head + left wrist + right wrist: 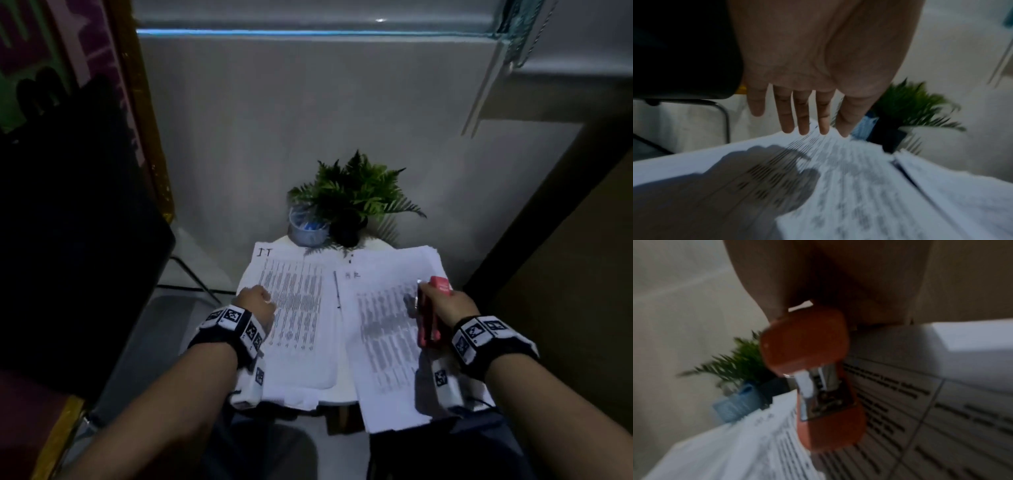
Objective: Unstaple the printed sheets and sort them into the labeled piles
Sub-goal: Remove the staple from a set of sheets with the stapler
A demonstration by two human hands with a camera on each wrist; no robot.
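Note:
Two piles of printed sheets lie side by side on a small white round table (pixel 374 245). The left pile (pixel 298 308) is marked "IT", the right pile (pixel 383 329) "HR". My left hand (pixel 257 301) is over the left edge of the IT pile (pixel 838 186); in the left wrist view its fingers (pixel 803 120) are straight and spread, and whether they touch the paper is unclear. My right hand (pixel 442 305) grips a red stapler-like tool (pixel 428 315) above the HR pile, metal mouth (pixel 813 386) pointing away from me. No staple is visible.
A green fern in a dark pot (pixel 352 195) and a pale blue container (pixel 308 229) stand at the table's back edge against the wall. A black chair (pixel 68 240) is close on the left, brown furniture (pixel 565 274) on the right. The sheets overhang the table's front edge towards my lap.

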